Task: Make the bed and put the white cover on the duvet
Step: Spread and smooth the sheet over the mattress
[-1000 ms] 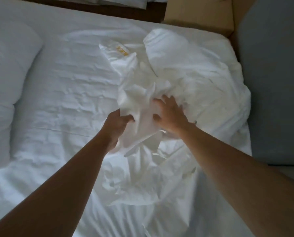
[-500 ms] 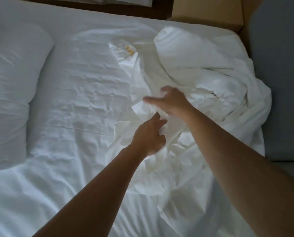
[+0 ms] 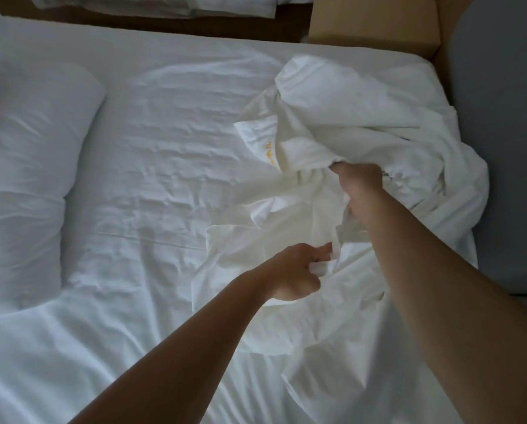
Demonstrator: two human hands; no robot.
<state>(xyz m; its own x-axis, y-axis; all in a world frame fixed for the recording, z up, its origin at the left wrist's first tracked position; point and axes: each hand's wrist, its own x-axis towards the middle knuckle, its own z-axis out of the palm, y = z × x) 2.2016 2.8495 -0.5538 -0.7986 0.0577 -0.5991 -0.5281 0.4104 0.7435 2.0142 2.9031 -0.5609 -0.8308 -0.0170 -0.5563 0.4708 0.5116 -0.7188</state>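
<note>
Fingers of left hand (image 3: 292, 275) and right hand (image 3: 361, 182) clamp the bunched white cover (image 3: 347, 111) at centre right; tugging apart could twist it and bury its opening.

Pillow (image 3: 32, 166) left on bed (image 3: 170, 123); cover (image 3: 347, 117) bunched right; box (image 3: 375, 22) behind.
</note>
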